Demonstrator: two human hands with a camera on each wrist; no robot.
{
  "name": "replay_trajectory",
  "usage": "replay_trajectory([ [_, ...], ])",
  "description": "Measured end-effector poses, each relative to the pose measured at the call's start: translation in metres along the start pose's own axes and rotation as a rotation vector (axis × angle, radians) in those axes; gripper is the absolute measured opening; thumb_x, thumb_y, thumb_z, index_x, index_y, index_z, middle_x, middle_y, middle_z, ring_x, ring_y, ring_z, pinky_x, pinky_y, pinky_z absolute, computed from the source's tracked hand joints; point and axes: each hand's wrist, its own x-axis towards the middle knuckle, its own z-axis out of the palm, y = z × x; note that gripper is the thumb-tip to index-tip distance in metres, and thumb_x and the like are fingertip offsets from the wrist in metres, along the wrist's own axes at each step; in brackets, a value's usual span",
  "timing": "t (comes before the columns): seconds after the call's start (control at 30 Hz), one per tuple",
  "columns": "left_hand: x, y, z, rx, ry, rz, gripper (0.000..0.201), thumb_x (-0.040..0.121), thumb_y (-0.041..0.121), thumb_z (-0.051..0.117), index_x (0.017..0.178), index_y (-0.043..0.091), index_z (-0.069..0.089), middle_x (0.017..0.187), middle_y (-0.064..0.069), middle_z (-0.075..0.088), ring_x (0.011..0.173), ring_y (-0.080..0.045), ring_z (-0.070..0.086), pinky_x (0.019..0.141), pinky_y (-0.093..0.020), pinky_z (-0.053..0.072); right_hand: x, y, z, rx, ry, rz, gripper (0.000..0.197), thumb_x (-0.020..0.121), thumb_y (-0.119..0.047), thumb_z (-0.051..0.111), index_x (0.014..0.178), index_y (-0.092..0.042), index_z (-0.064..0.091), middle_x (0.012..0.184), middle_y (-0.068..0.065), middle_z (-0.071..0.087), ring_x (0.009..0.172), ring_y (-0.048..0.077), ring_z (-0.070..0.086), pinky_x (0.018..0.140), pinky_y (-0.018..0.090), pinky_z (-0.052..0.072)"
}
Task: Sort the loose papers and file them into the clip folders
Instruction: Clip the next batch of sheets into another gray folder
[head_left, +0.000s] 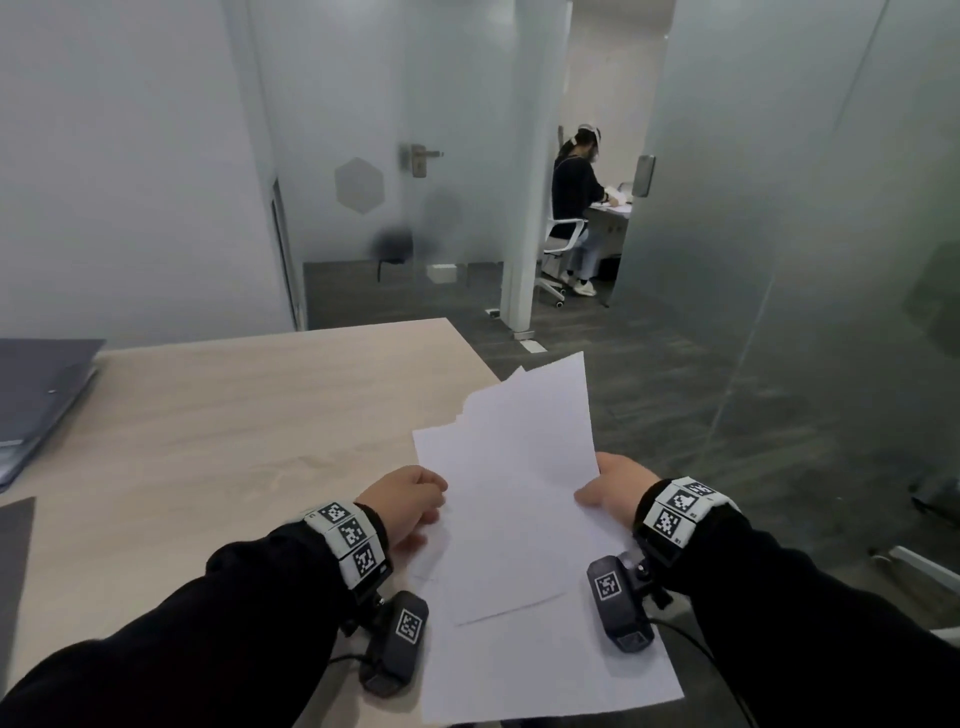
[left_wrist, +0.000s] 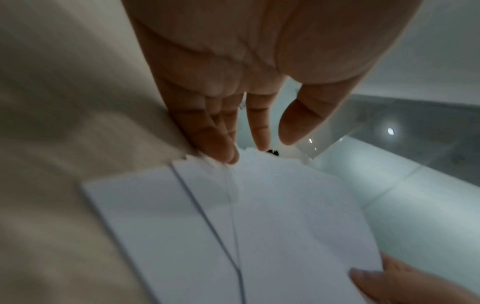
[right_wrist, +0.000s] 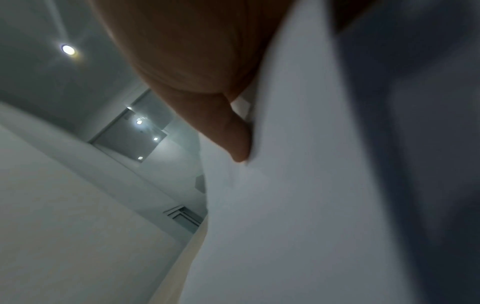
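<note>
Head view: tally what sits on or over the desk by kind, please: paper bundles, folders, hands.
Bundles of loose white papers: 1, sheets too overlapped to count
Dark clip folders, stacked at the desk's far left: at least 1
Hands: 2, left hand and right hand
Total: 4

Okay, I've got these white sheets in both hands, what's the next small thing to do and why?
Probably tap the papers square on the table: they sit fanned and uneven between the left hand and right hand, and the folders lie untouched at far left.
</note>
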Motion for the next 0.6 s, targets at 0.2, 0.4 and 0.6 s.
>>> replay_trajectory([
  [0.2,-0.002,-0.016,-0.070,-0.053,0.295,0.032,0.059,0.086,0.034,0.073,0.137,0.021,0.047,0.129,-0.006,0.056,0.106,-0.025,0.059,0.065,-0.031,0.052,-0.007,-0.032,0.042,0.404,0.002,-0.219,0.037,0.081,0.009,0.056,0.111,-0.008,0.068,0.101,0.012,0.075,0.091,0.030,0.071,0.085,0.044,0.055],
  [0.4,-0.033,0.004,-0.111,-0.243,0.187,0.177,0.013,0.094,0.017,0.064,0.106,0.013,0.065,0.106,-0.017,0.073,0.078,-0.025,0.069,0.067,-0.033,0.055,-0.012,-0.077,0.078,0.575,0.023,-0.335,0.014,0.092,-0.002,0.060,0.099,-0.007,0.070,0.090,0.010,0.076,0.076,0.022,0.069,0.070,0.033,0.055],
  [0.6,-0.064,0.030,-0.137,-0.311,0.410,0.495,0.004,0.094,0.014,0.064,0.094,0.016,0.068,0.085,-0.001,0.077,0.078,-0.021,0.071,0.073,-0.036,0.056,-0.019,-0.122,0.097,0.646,0.068,-0.451,0.009,0.091,-0.008,0.064,0.091,-0.014,0.071,0.092,0.009,0.076,0.085,0.028,0.070,0.083,0.044,0.056],
])
